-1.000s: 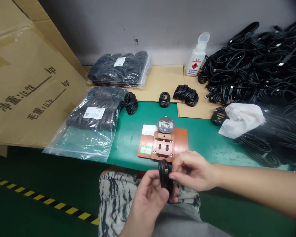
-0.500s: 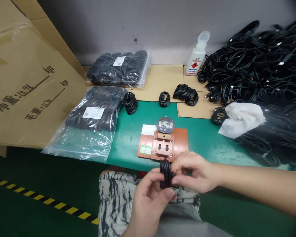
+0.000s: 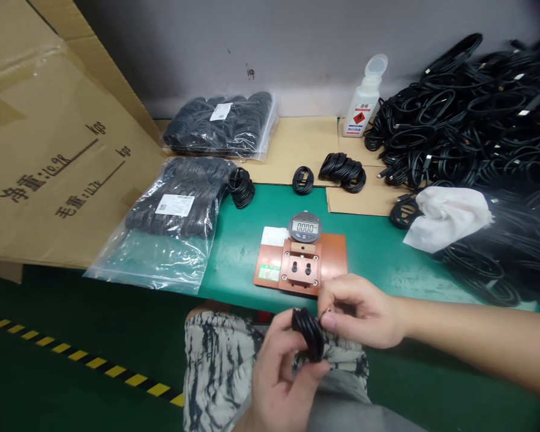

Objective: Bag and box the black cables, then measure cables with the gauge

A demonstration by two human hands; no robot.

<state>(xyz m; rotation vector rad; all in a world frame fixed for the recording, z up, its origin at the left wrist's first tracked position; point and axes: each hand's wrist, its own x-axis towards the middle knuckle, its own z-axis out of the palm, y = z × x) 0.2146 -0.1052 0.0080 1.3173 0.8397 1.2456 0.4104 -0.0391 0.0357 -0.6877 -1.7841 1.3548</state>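
A small coil of black cable [image 3: 309, 332] is held above my lap, just in front of the green table's edge. My left hand [image 3: 282, 375] grips the coil from below, with thumb and fingers closed round it. Beside it, my right hand [image 3: 359, 311] pinches the coil's upper right side, fingers curled; what lies inside the pinch is hidden. Right behind my hands, on the table, stands a copper-coloured test fixture [image 3: 300, 268] with a round digital gauge [image 3: 305, 228] reading 0000.
Two clear bags of black cable coils [image 3: 175, 207] [image 3: 220, 123] lie at the left beside a big cardboard box [image 3: 49, 156]. Loose coils [image 3: 342, 169] sit on cardboard sheets at the back. A large heap of black cables [image 3: 472, 120], a white cloth [image 3: 445, 216] and a plastic bottle [image 3: 364, 96] fill the right.
The coil has tilted from upright to slanting and dropped slightly. My left hand has slid lower beneath it, and my right hand has shifted its pinch along the coil's top.
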